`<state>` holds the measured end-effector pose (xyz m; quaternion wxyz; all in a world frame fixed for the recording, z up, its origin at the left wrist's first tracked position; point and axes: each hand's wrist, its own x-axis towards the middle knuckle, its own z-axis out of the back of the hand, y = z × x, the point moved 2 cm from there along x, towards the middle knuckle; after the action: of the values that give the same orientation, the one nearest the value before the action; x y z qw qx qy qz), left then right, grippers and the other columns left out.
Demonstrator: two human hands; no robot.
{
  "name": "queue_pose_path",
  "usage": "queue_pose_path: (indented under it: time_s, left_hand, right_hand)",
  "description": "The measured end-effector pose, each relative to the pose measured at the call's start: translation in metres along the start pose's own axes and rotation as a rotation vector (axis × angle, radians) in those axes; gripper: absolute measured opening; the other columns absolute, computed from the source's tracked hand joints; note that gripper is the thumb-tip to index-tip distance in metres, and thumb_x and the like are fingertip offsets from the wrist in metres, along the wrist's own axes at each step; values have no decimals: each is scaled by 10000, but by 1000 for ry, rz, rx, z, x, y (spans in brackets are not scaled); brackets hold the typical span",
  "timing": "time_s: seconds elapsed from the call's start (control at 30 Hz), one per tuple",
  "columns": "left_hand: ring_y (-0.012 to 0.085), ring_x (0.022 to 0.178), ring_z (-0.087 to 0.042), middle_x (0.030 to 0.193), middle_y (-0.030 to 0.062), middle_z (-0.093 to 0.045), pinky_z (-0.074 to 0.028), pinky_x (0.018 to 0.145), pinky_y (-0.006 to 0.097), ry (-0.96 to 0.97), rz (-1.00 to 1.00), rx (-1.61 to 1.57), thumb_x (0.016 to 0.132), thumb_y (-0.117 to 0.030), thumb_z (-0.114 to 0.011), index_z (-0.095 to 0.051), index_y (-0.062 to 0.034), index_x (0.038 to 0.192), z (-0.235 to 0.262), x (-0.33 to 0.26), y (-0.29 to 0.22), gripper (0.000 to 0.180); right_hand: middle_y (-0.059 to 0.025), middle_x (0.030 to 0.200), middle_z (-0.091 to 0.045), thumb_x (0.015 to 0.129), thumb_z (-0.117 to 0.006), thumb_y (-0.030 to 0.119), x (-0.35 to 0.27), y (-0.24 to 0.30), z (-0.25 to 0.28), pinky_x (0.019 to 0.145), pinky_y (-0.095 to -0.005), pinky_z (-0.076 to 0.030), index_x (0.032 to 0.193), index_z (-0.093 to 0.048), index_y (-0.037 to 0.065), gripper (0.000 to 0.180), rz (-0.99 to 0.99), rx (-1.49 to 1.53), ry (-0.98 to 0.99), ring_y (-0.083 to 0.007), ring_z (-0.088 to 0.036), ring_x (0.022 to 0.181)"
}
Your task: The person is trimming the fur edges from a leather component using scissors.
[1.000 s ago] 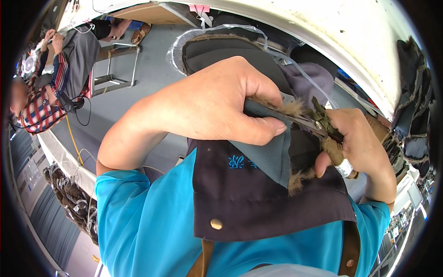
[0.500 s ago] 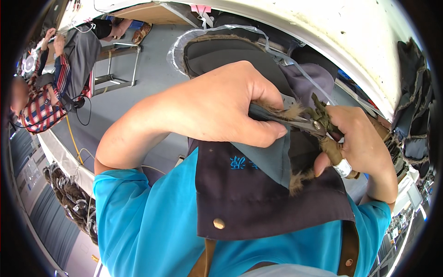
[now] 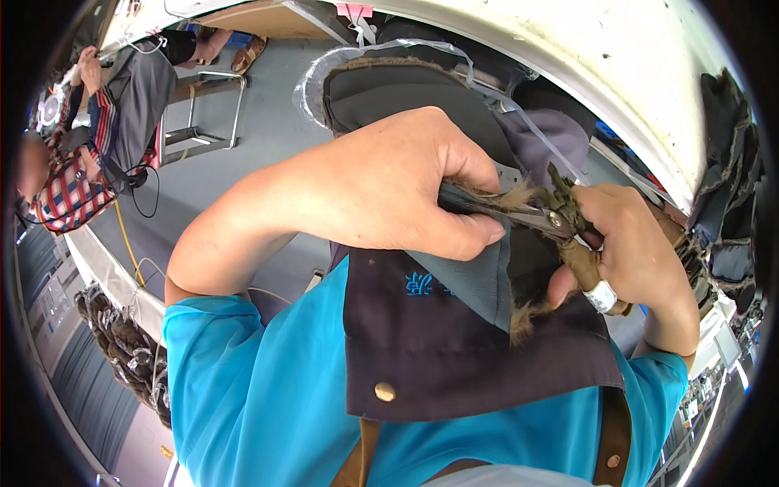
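Observation:
My left hand [image 3: 389,183] pinches a dark grey fabric piece with brown fur along its edge [image 3: 466,280] between thumb and fingers. In my right hand [image 3: 629,235] is a pair of scissors [image 3: 555,219], its handles wrapped in olive-brown cloth with a pale band. The blades point left, into the fur edge beside my left fingertips, and the blade tips are hidden by fabric and fur. Below the hands hangs a dark apron [image 3: 454,349] with blue lettering and a brass snap, over a bright blue shirt.
Dark fur-edged pieces [image 3: 406,93] lie beyond my hands, with clear plastic around them. A white table edge [image 3: 600,57] curves across the far side. More dark pieces [image 3: 730,178] hang at the right. Far left, a person in a plaid shirt [image 3: 77,191] sits near a metal-framed stool [image 3: 199,122].
My right thumb and the scissor handles have shifted very slightly. My left hand keeps its hold on the fabric in nearly the same place. The seated person's hands have moved a little.

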<state>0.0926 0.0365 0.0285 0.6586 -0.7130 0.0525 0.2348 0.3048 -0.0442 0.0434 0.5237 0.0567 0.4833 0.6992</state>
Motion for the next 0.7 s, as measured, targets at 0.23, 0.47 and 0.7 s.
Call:
queue_pose_path:
  time_s: [0.23,0.47,0.7]
  left_hand:
    - [43,555,-324,537,12,-357,-311,457,256,4,24,30,747,-95,-669,-508,23,663,1,-1,2,216]
    - [40,557,-308,540,8,-330,-292,451,264,14,32,22,752,-104,-670,-488,21,650,1,-1,1,243]
    - [37,554,-309,536,6,-335,-293,450,263,22,52,23,753,-102,-668,-499,22,655,0,-1,-1,232]
  right_hand:
    - [-214,601,-497,573,-650,4,1,7,1,492,-414,-376,675,-495,-44,192,-9,19,-30,-420,-496,588]
    - [-211,569,-481,573,-684,36,-1,10,4,454,-403,-363,631,-485,-42,221,-53,43,-39,-408,-486,533]
    - [-216,567,-472,580,-692,44,-4,3,1,450,-405,-361,605,-467,-40,242,-56,-9,-16,-417,-478,538]
